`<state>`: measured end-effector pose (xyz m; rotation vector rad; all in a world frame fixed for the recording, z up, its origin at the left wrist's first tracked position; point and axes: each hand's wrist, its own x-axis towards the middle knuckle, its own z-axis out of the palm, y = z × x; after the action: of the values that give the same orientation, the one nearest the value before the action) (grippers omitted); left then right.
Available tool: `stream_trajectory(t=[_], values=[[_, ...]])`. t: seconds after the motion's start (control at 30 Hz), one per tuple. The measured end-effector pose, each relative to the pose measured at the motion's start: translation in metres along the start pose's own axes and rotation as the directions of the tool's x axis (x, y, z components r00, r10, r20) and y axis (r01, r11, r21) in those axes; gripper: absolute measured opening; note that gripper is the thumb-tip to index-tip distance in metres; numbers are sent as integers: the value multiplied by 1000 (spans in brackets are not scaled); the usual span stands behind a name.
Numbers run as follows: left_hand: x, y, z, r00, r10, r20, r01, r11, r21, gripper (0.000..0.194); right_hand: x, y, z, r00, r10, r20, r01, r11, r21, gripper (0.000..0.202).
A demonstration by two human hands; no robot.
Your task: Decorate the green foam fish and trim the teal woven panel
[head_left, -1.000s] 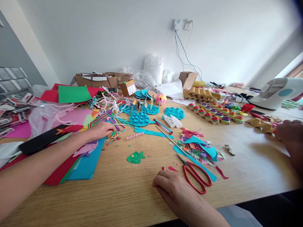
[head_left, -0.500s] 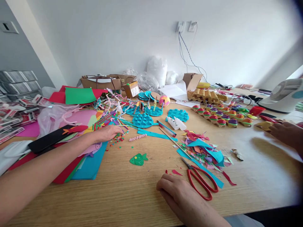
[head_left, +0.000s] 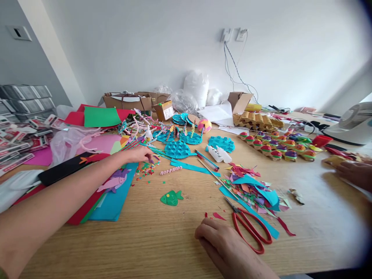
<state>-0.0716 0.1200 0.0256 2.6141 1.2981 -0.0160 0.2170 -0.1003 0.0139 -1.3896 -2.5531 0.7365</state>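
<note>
My left hand is over the paper strips, just above a small heap of colored paper bits; its fingers are pinched together, and whatever they hold is too small to name. On the table near the front edge rests my right hand, fingers curled and their tips hidden beneath. Beside it lie red-handled scissors, blades slightly apart. A green paper fish lies flat between my hands. Behind the fish is a pink twisted piece.
Paper scraps lie right of centre, near white glue bottles and pens. Painted egg cartons stand at the right. Another person's hand is at the far right. Colored sheets and a black case lie left.
My left hand has lifted slightly from the paper bits, its fingers now drawn together. The whole view has shifted a little; my right hand still rests on the table.
</note>
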Motion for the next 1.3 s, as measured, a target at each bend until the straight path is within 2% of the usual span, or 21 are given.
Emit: stream_trajectory(t=[0.23,0.53,0.8,0.93,1.1,1.3], values=[[-16,-8,4,997,-72,40,71,997,22,26,0,6,3,1000,4,15,-5,1000,23,21],[-10,-7,12,995,-98,21,97,994,42,20,5,1,2,1000,9,14,-9,999,41,21],[-9,-11,17,992,-125,20,126,992,-22,15,2,5,4,1000,0,7,0,999,40,20],[-10,-11,15,990,-137,6,137,986,-98,13,2,5,4,1000,-1,3,1,999,50,20],[-16,-13,4,986,-160,-36,145,953,-267,8,3,4,3,1000,7,13,-8,999,52,21],[-33,-9,-5,979,-200,-28,148,804,-576,17,4,2,-2,1000,2,-25,0,997,78,23]])
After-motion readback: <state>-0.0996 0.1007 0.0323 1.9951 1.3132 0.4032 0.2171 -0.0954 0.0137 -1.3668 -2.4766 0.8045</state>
